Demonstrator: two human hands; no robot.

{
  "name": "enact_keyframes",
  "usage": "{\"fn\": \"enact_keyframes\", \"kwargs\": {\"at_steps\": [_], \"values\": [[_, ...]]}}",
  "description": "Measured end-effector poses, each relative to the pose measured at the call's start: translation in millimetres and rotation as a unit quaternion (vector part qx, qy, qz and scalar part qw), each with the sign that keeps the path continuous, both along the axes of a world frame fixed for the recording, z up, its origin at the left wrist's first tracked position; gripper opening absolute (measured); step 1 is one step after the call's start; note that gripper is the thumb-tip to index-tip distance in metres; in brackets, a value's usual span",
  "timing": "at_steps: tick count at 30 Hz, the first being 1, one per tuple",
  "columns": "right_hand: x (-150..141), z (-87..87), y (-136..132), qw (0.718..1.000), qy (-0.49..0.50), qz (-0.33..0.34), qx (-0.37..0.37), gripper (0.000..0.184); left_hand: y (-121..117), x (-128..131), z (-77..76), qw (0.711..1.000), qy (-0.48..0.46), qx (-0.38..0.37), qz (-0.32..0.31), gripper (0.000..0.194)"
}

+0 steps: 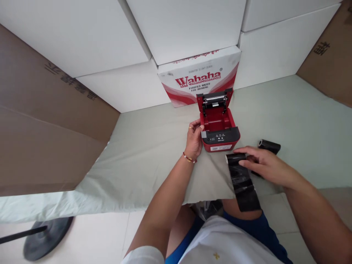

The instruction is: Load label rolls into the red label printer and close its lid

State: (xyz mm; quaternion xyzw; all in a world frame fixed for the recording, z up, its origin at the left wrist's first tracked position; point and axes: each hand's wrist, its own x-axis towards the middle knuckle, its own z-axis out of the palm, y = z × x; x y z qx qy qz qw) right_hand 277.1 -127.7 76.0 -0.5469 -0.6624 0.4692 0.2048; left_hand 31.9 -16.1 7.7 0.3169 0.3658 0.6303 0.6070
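A small red and black label printer (220, 137) stands on the cloth with its lid raised and its red inner bay bare. My left hand (194, 139) grips the printer's left side, thumb at the front corner and fingers behind. To the right of the printer, my right hand (262, 165) holds a black ribbon roll (235, 159) between thumb and forefinger. A loose length of black film runs from this roll over the table edge towards my lap. Just beyond my right hand lies another black roll (269, 146). Something dark under my right palm is mostly hidden.
A pale green cloth (154, 146) covers the table. Behind the printer stands a Wahaha water carton (199, 79), among stacked white boxes (192, 25). Brown cartons rise at left (49, 146) and right (330, 55). On the floor, lower left, is a round black base (52, 234).
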Motion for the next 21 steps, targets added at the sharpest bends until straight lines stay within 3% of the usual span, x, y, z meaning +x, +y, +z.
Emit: {"fn": "enact_keyframes", "kwargs": {"at_steps": [3,6,8,12,17,19,21], "values": [[-1,-7.1,-8,0.992,-0.043,-0.073,0.096,0.044,-1,-1,-0.9,1.000,-0.003,-0.009,-0.002,0.046],[23,-3.7,-7,0.947,-0.146,-0.216,0.188,0.039,0,-3,-2.8,1.000,-0.018,-0.013,-0.005,0.046],[43,-2.3,-2,0.921,-0.239,-0.250,0.180,0.037,0,-3,-3.9,1.000,-0.026,-0.012,-0.005,0.046],[71,-8.6,10,0.930,-0.319,-0.155,0.100,0.035,1,-3,-5.0,0.999,-0.040,-0.015,-0.009,0.047],[72,-20.0,14,0.930,-0.328,-0.111,0.124,0.036,2,-4,-5.8,0.999,-0.047,-0.023,-0.003,0.037],[73,-15.8,13,0.932,-0.325,-0.097,0.130,0.035,2,-5,-6.1,0.999,-0.044,-0.029,-0.001,0.033],[78,-1.1,9,0.944,-0.293,-0.095,0.121,0.034,1,-6,-6.6,0.999,-0.037,-0.033,0.000,0.032]]}}
